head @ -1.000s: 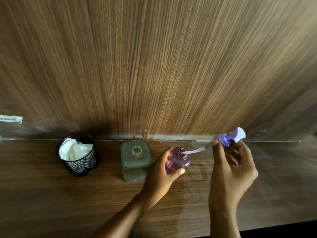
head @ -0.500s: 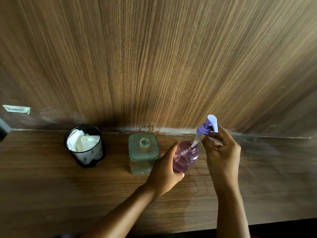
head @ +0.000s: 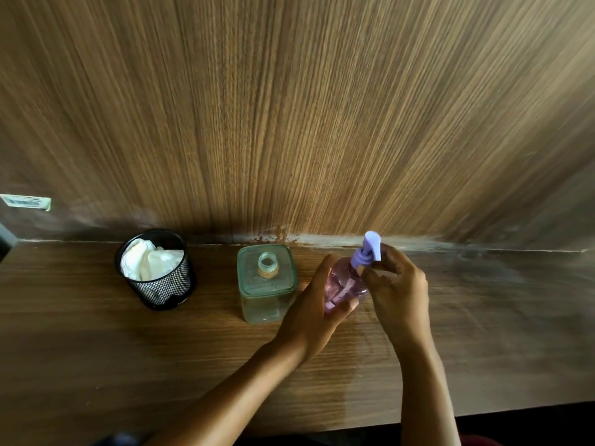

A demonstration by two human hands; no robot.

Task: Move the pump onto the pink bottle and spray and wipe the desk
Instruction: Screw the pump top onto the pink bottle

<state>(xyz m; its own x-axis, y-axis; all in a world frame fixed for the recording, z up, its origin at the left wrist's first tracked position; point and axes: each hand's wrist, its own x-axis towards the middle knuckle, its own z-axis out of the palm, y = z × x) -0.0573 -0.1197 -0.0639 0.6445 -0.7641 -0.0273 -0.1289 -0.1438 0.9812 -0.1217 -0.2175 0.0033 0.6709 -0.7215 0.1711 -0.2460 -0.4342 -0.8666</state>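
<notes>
The pink bottle (head: 344,283) stands on the wooden desk (head: 96,349), right of centre. My left hand (head: 314,312) wraps around its left side and front. The purple pump (head: 368,249) sits on the bottle's neck, its tube down inside the pink body. My right hand (head: 397,291) grips the pump's collar from the right with the fingertips. A square clear glass bottle (head: 267,283) with an open neck and no pump stands just left of the pink one.
A black mesh cup (head: 159,272) holding a crumpled white cloth (head: 148,259) stands at the back left. A wood-panel wall (head: 289,107) rises behind the desk. The desk's front edge (head: 515,410) runs along the lower right.
The pump went from lying sideways with only its tube tip at the bottle mouth to upright and lowered onto the neck. My left hand kept holding the bottle.
</notes>
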